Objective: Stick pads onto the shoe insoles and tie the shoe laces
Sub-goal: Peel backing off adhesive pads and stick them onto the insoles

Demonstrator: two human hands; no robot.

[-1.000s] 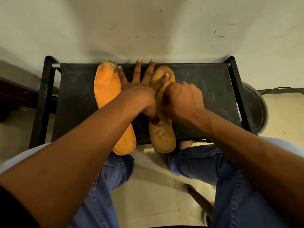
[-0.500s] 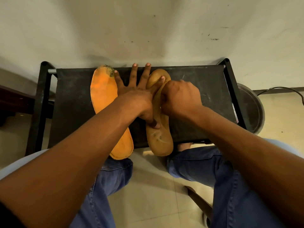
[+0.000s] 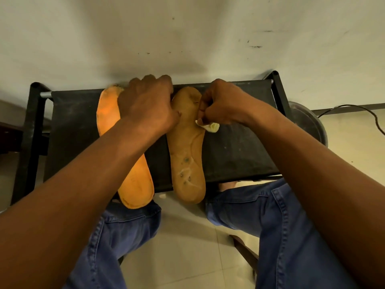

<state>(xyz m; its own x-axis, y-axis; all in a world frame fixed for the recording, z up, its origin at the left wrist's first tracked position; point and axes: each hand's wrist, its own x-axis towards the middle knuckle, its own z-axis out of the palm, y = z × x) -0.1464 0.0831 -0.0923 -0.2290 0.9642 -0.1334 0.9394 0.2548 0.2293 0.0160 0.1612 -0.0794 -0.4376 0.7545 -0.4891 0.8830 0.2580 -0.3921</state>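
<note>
Two insoles lie lengthwise on a black fabric stool (image 3: 239,151). The orange insole (image 3: 135,180) is on the left and the tan insole (image 3: 187,155) on the right, both heels overhanging the near edge. My left hand (image 3: 145,103) sits over the orange insole's toe at the stool's far edge, its fingers curled under and the fingertips hidden. My right hand (image 3: 220,103) is at the tan insole's right edge near the toe and pinches a small crumpled pale pad (image 3: 210,127) between thumb and fingers.
A pale wall stands right behind the stool. A round dark metal object (image 3: 308,126) and a black cable (image 3: 354,107) lie to the right. My knees in blue jeans (image 3: 270,215) are below the stool on a tiled floor, with a wooden leg (image 3: 243,247) between.
My left hand lifted off the tan insole, moved left and curled its spread fingers. My right hand moved to the insole's right edge, and the pale pad now shows in its pinch.
</note>
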